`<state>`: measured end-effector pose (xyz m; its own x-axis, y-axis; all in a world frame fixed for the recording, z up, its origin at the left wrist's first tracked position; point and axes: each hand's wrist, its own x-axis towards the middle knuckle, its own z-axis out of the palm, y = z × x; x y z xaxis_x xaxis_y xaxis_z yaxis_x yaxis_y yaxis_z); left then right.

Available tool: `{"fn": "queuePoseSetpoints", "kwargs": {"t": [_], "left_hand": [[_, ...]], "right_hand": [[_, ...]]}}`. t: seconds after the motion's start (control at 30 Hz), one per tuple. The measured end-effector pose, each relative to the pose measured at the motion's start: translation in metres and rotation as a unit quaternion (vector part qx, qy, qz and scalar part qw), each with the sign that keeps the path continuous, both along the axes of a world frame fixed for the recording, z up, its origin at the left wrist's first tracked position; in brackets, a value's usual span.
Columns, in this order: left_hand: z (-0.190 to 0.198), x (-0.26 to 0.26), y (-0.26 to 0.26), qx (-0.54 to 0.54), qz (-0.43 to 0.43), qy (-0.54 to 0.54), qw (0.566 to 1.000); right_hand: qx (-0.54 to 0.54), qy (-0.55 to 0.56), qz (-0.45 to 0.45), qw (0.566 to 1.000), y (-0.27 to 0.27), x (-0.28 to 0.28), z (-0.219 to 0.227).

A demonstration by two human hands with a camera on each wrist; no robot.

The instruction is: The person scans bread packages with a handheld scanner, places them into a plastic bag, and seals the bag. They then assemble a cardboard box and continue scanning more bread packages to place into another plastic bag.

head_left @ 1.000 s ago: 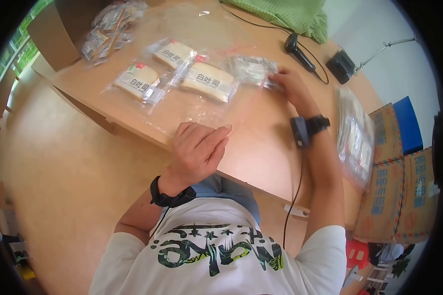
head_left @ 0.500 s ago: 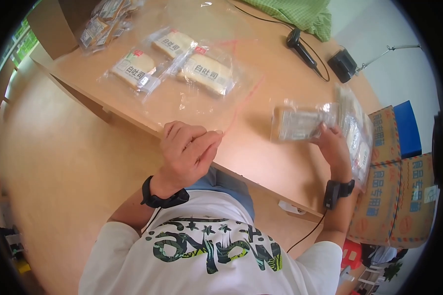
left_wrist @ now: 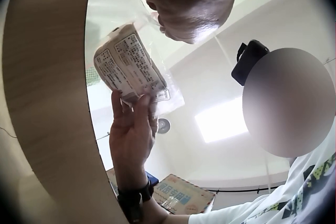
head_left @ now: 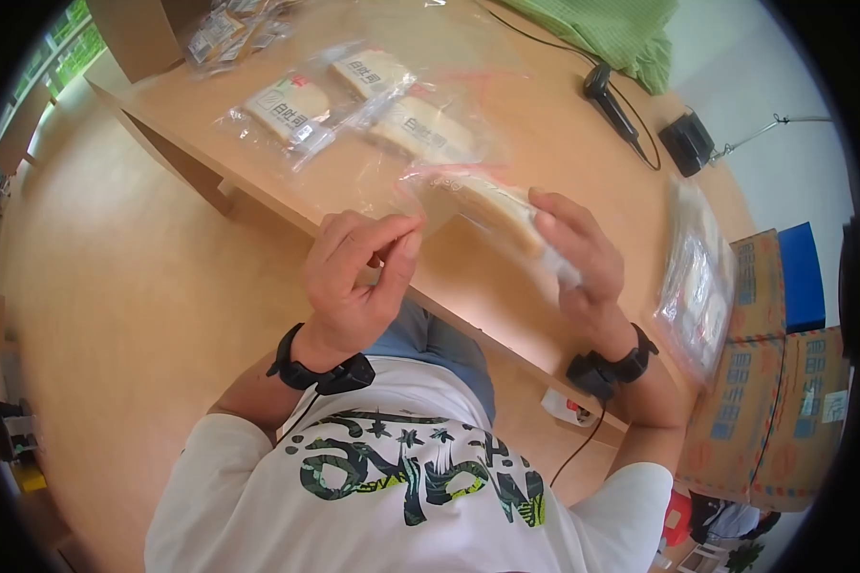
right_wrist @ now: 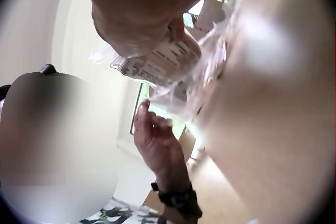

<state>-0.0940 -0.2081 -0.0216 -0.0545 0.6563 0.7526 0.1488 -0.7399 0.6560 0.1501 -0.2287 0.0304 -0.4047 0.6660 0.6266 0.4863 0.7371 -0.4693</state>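
Note:
A large clear bag point(head_left: 392, 181) with a red strip lies along the table edge; my left hand point(head_left: 358, 282) pinches its near edge. My right hand point(head_left: 588, 253) grips a packaged bread slice point(head_left: 497, 212), tilted at the bag's red-edged opening; how far it is inside I cannot tell. Three white-toast packs point(head_left: 291, 107) lie beyond, under or on clear film. In the left wrist view the held pack point(left_wrist: 126, 64) shows its printed label above my right hand point(left_wrist: 131, 140). The right wrist view has my left hand point(right_wrist: 160, 148) below the pack point(right_wrist: 163, 61).
A bagged stack of bread packs point(head_left: 702, 286) is at the table's right edge, beside cardboard boxes point(head_left: 726, 411). A scanner point(head_left: 610, 100) with a cable, a black stand point(head_left: 686, 143) and green cloth point(head_left: 631, 38) are farther back. More packs point(head_left: 225, 38) lie at back left.
My right hand first took a pack off to the right, and now has a bread pack back at the bag's opening, its slice tilted. My left hand has kept its pinch, barely moving.

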Motion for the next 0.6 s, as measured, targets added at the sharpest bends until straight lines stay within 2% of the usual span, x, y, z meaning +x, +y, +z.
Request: {"fn": "queuePoseSetpoints", "kwargs": {"t": [0.1, 0.2, 0.23, 0.3, 0.37, 0.47, 0.57, 0.6], "left_hand": [[-0.001, -0.003, 0.002, 0.002, -0.009, -0.056, 0.998], [0.003, -0.003, -0.001, -0.016, 0.004, -0.079, 0.997], [0.002, -0.003, -0.001, 0.034, 0.021, -0.024, 0.999], [0.001, -0.007, 0.003, 0.130, 0.055, 0.089, 0.986], [-0.002, -0.003, 0.004, 0.148, 0.050, 0.100, 0.983], [-0.001, -0.003, 0.004, 0.144, 0.045, 0.084, 0.985], [-0.003, -0.009, 0.002, 0.129, 0.045, 0.064, 0.989], [-0.005, -0.011, 0.001, 0.125, 0.046, 0.059, 0.989]], "right_hand": [[0.161, -0.166, -0.011, 0.973, 0.005, -0.003, -0.002], [0.159, -0.216, 0.022, 0.963, 0.009, -0.001, -0.005], [0.156, -0.222, 0.025, 0.962, 0.010, -0.003, -0.005], [0.124, -0.175, 0.013, 0.977, 0.013, -0.013, -0.007], [0.087, -0.133, 0.004, 0.987, 0.020, -0.027, -0.004], [0.067, -0.105, 0.051, 0.991, 0.041, -0.047, -0.014], [0.094, -0.051, 0.082, 0.991, 0.064, -0.068, -0.018], [0.056, -0.048, 0.107, 0.991, 0.073, -0.073, -0.020]]}}
